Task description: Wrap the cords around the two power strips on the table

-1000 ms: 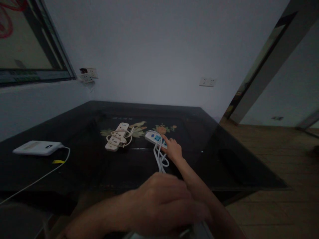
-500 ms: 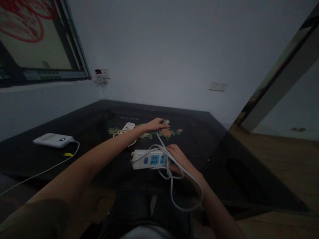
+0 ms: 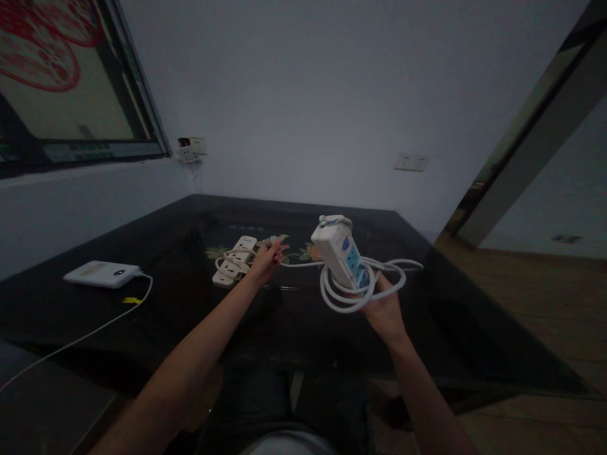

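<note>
My right hand (image 3: 385, 308) is closed round the lower end of a white power strip (image 3: 337, 251) with blue sockets, tilted up off the table. Loops of its white cord (image 3: 345, 308) hang around the strip and over my fingers. One stretch of cord runs left to my left hand (image 3: 266, 258), whose fingers are closed on the cord's end near the plug; the plug (image 3: 271, 241) shows only dimly there. Just left of that hand lies a second power strip (image 3: 243, 248), cream-white, with its own cord wound round it on the table.
The dark glossy table (image 3: 303, 335) has a painted flower pattern. At the left lies a white power bank (image 3: 102, 273) with a cable and a yellow tag (image 3: 131, 300). Wall sockets (image 3: 410, 162) sit behind the table, and a window (image 3: 85, 82) is at the left.
My left hand first came up from near the camera to the cord's end, then drew it left. My right hand has lifted the blue-socket strip from the table and tilted it upright.
</note>
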A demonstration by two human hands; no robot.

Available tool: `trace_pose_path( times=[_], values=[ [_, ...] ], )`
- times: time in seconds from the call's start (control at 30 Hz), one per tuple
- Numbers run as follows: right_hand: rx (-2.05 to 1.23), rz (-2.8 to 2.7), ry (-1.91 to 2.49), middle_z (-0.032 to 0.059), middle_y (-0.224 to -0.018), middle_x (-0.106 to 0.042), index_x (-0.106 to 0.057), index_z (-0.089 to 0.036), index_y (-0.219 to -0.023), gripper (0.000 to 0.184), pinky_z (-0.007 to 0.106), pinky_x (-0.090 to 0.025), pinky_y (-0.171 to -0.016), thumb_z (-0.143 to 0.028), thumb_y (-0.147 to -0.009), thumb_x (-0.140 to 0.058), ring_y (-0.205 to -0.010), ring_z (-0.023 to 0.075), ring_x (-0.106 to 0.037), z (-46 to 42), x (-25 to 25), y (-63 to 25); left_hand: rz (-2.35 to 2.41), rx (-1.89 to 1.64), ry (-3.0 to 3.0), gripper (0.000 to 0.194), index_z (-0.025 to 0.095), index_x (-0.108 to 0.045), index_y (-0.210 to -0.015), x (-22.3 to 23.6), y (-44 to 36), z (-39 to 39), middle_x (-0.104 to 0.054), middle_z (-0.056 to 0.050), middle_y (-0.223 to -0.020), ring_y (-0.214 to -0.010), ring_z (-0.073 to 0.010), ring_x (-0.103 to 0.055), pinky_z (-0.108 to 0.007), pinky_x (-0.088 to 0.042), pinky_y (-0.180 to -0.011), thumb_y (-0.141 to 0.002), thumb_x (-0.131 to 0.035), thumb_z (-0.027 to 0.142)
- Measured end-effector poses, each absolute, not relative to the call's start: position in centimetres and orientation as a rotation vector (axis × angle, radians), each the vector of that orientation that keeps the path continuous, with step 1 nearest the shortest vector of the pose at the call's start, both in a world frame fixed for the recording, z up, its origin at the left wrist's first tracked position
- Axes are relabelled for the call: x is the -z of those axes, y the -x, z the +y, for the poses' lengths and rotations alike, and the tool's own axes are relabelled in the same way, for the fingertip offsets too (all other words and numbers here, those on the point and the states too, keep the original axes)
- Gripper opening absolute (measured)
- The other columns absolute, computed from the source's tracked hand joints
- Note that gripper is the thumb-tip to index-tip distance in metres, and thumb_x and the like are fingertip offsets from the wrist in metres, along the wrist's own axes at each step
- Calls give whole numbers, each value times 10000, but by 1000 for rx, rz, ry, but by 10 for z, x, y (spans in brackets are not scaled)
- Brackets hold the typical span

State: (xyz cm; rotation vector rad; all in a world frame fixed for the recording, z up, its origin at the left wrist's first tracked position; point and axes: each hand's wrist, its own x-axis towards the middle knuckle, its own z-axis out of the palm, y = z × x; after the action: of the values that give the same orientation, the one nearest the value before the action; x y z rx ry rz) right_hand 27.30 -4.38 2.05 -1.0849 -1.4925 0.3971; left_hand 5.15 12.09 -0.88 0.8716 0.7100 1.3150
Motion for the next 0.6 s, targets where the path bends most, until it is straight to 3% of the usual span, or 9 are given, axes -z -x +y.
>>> trace_pose_path(
  times=[0.17, 0.33, 0.43, 0.5, 0.6],
  values=[
    [-186, -1573, 1291, 113, -1011, -661, -608, -158, -994, 385, 404, -484, -830, -327, -659, -696, -929, 260, -623, -27, -26, -295, 731, -1364, -1095, 360, 155, -535, -809, 15, -43, 87, -449, 77, -591, -485, -44, -425, -173, -388, -500, -657, -757, 394],
    [-39, -1743, 1632, 123, -1048, -649, -599, -165, -1055, 400, 395, -485, -807, -353, -707, -654, -962, 272, -611, -17, -31, -294, 817, -1335, -1385, 353, 179, -562, -1052, 16, -35, 46, -611, 4, -806, -646, -129, -578, -263, -475, -655, -734, -686, 266],
    [78, -1849, 1948, 177, -1067, -642, -587, -130, -1093, 444, 466, -476, -801, -404, -746, -616, -996, 331, -600, -13, -36, -278, 907, -1240, -1971, 368, 213, -500, -1230, 3, -31, 26, -629, -77, -1099, -943, -204, -614, -360, -460, -880, -862, -509, 237],
    [127, -1972, 2035, 187, -1086, -639, -573, -127, -1116, 455, 548, -426, -856, -398, -754, -620, -1017, 353, -592, -11, -40, -268, 899, -1157, -2250, 412, 230, -452, -1305, -9, -30, 22, -544, -101, -1296, -1164, -232, -527, -396, -390, -996, -893, -440, 217],
    [198, -2222, 1955, 178, -1115, -633, -564, -136, -1126, 447, 656, -279, -947, -352, -745, -653, -1061, 360, -568, -11, -45, -257, 949, -1045, -2354, 469, 218, -386, -1361, -24, -29, 32, -577, -116, -1262, -1140, -236, -554, -394, -422, -961, -895, -436, 217]
  ],
)
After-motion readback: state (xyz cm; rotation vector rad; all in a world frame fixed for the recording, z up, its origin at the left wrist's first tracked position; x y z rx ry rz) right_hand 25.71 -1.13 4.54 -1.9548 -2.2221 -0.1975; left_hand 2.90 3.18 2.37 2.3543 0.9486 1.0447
